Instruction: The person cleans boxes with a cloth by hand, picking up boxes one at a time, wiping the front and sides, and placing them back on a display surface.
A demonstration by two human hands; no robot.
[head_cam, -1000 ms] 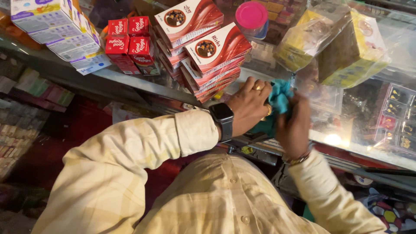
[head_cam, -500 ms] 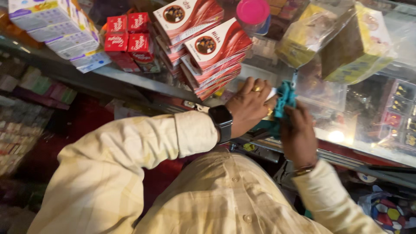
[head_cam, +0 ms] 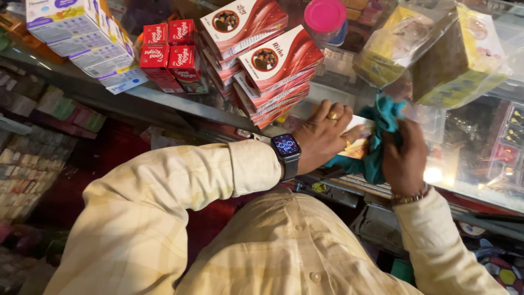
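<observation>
the left hand (head_cam: 322, 136) lies flat on a small flat packet (head_cam: 360, 143) on the glass tabletop (head_cam: 164, 95), fingers pressing it down, so this grip is laid on the packet and not curled around it. two gold rings sit on its fingers and a dark smartwatch (head_cam: 287, 150) with a lit screen is on the wrist. the packet shows only a pale and orange corner between the two hands; the rest is hidden.

the right hand (head_cam: 405, 155) is clamped together on a teal cloth (head_cam: 379, 134), which is bunched in the fist and touches the packet's edge, just beside the left fingers. part of the cloth hangs down below the hand, in front of the tabletop edge. a thin bracelet (head_cam: 409, 198) is on the right wrist. both arms wear cream checked sleeves.

behind the left hand stands a leaning stack of red and white flat boxes (head_cam: 267, 65), near it. further left are small red boxes (head_cam: 169, 52) and a pile of white and purple cartons (head_cam: 82, 38). a pink round lid (head_cam: 325, 15) shows behind the stack. above the right hand are yellow and brown goods in clear plastic bags (head_cam: 436, 49), near the cloth. under the glass, more goods are seen, but they are too blurred to tell.
</observation>
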